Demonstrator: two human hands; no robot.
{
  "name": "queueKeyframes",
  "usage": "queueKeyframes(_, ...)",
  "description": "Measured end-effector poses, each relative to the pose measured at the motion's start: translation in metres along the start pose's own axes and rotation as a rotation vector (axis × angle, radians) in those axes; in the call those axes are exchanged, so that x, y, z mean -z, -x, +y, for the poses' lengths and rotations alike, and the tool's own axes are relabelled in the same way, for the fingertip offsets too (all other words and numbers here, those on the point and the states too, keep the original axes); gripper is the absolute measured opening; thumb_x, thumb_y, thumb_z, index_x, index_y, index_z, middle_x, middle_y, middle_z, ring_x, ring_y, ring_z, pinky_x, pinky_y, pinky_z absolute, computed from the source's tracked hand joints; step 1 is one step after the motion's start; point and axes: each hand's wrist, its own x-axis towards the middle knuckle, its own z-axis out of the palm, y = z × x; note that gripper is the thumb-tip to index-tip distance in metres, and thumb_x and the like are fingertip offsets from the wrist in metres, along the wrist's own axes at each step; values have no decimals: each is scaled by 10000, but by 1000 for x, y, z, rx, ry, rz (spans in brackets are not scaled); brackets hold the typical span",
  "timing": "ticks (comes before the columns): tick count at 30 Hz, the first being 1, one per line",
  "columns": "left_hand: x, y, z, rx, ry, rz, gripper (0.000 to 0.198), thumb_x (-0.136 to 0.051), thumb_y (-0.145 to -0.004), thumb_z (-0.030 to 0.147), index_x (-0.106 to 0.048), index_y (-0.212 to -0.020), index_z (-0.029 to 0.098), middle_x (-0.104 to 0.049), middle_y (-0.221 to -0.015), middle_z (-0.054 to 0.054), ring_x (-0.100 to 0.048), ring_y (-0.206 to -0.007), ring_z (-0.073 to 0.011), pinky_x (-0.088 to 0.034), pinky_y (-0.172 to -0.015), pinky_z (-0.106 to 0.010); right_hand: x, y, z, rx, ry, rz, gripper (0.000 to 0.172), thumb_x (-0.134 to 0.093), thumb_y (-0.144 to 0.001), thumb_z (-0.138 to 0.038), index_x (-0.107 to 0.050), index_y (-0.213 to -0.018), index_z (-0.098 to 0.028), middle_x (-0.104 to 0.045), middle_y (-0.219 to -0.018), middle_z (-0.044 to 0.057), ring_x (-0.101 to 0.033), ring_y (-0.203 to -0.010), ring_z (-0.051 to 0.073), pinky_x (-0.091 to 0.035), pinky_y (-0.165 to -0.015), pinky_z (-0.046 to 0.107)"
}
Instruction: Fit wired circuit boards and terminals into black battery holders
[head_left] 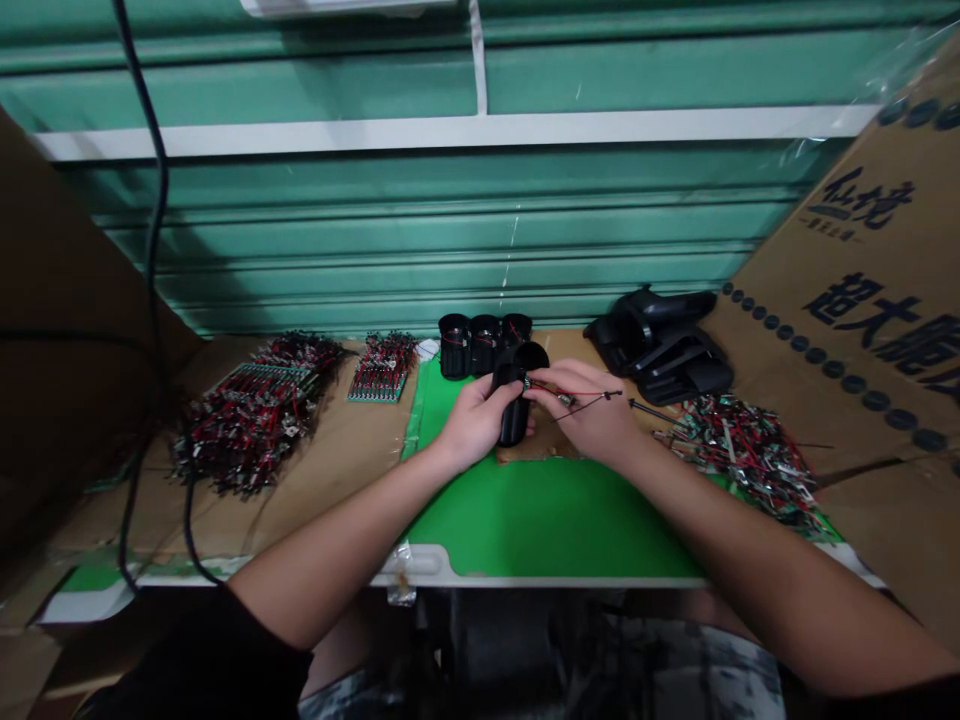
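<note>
My left hand (480, 418) is closed round a black plastic housing (513, 424), tilted over the green work surface (570, 520). Pinched in the fingers of my right hand (581, 400) is a small circuit board with red and black wires (577, 391), held against the housing's opening. Its loose wire ends stick out to the right. How far the board sits inside the housing is hidden by my fingers. Just behind my hands stand several black housings (484, 345) in a row, with thin red wires showing inside.
To the left, wired circuit boards (247, 425) lie heaped on cardboard, with a smaller batch (377, 372) beside them. Black plastic shells (660, 340) and a pile of wired boards (750, 455) lie right. A cardboard box (847, 290) walls the right side; black cables (154, 230) hang left.
</note>
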Motion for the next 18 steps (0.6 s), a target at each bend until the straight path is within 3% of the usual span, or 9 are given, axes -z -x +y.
queueKeyframes(11,-1,1,-1,36,13,17,353,-867,-794,408,-685,-927,136,-761,-760,-78,-757,-588,-235,-636,-555,-332,3,1,1,42,-194,-22,192,-686,-1051,-212,-816,-1193,-217,-816,-1018,86,-775,-864,194,-614,-755,307)
queueKeyframes(18,0,1,-1,49,27,22,317,-839,-799,373,-682,-944,139,-744,-722,-75,-755,-583,-249,-656,-571,-373,2,-2,0,14,-227,-20,172,-704,-1038,-238,-835,-1149,-229,-820,-1005,87,-763,-838,195,-613,-735,311)
